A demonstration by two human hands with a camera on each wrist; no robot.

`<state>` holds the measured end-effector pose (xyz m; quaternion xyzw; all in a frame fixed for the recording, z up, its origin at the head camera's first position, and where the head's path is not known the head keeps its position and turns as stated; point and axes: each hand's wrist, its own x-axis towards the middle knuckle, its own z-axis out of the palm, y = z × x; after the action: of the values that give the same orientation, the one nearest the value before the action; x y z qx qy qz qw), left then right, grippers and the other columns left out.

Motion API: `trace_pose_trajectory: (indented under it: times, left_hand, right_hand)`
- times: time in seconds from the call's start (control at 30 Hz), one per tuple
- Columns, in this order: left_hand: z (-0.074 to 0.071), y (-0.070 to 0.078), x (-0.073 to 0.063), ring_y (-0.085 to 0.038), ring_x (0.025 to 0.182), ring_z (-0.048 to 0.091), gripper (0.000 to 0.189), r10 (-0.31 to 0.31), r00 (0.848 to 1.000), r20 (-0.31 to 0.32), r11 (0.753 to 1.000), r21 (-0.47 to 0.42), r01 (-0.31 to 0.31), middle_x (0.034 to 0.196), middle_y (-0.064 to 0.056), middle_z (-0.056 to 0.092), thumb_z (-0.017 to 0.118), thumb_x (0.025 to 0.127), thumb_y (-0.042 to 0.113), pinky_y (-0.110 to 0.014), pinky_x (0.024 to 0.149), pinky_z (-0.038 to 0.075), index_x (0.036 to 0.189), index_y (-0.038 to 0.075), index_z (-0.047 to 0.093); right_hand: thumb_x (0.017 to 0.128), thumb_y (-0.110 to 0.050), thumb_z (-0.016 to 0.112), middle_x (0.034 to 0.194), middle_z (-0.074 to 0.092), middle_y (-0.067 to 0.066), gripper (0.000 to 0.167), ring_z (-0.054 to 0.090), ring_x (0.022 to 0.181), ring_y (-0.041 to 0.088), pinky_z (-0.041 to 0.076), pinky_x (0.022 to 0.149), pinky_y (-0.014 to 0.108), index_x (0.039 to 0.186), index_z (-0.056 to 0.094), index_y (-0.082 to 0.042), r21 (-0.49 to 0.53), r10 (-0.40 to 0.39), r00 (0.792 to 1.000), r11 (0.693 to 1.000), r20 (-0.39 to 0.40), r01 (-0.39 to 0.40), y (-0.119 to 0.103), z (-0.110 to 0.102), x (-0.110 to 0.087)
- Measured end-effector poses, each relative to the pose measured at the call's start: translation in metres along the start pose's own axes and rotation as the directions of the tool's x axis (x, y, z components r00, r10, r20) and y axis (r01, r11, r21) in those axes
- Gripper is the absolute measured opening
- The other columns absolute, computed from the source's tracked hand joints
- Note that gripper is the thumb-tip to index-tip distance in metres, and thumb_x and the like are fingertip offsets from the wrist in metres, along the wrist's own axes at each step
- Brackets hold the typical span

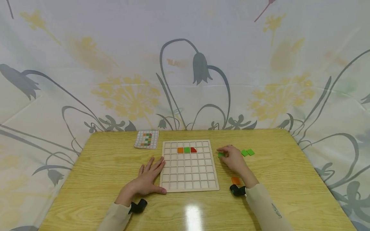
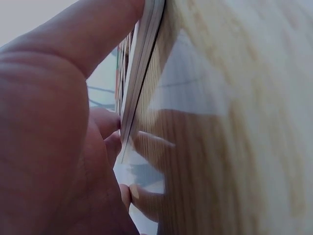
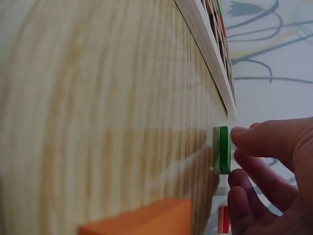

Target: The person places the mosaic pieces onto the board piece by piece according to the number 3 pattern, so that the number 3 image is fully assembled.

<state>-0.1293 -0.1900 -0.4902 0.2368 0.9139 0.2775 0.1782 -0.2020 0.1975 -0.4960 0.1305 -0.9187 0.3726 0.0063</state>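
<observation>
A pale gridded board (image 1: 189, 188) is laid near the middle of the wooden table (image 1: 173, 211). Its left side is touched by the left hand (image 1: 144, 182), whose fingers are spread wide, the thumb being set at the near left corner. In the second row from the far edge, an orange square (image 1: 180, 150), a green square (image 1: 187, 149) and a red round-cornered piece (image 1: 193, 150) are seated side by side. Just right of the board, a loose green tile (image 3: 225, 150) is met by the bent, narrowly spaced fingers of the right hand (image 1: 234, 158); whether it is gripped or only touched cannot be told. Beyond that hand, two green tiles (image 1: 247, 152) are placed close together, and a loose orange tile (image 1: 235, 180) is seen by the right wrist. A card (image 1: 146, 140) printed with a coloured grid pattern is set near the board's far left corner. The table is backed by a flower-printed cloth (image 1: 179, 93).
</observation>
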Motion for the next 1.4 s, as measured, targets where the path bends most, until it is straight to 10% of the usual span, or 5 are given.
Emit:
trace_pose_trajectory:
  times: [1.4]
  left_hand:
    - [0.0009,0.0002,0.0004,-0.039,0.149,-0.013,0.109,-0.01,1.0,-0.01,1.0,0.006,0.01,0.167,-0.008,0.004,0.077,0.081,0.053,-0.071,0.109,-0.006,0.16,0.007,0.017]
  right_hand:
    - [0.089,0.0,0.069,0.116,0.065,0.018,0.024,0.063,0.099,0.033,0.053,0.082,0.047,0.112,0.074,0.002,0.004,0.019,1.0,1.0,0.003,-0.019,-0.0072,0.0015,-0.0003]
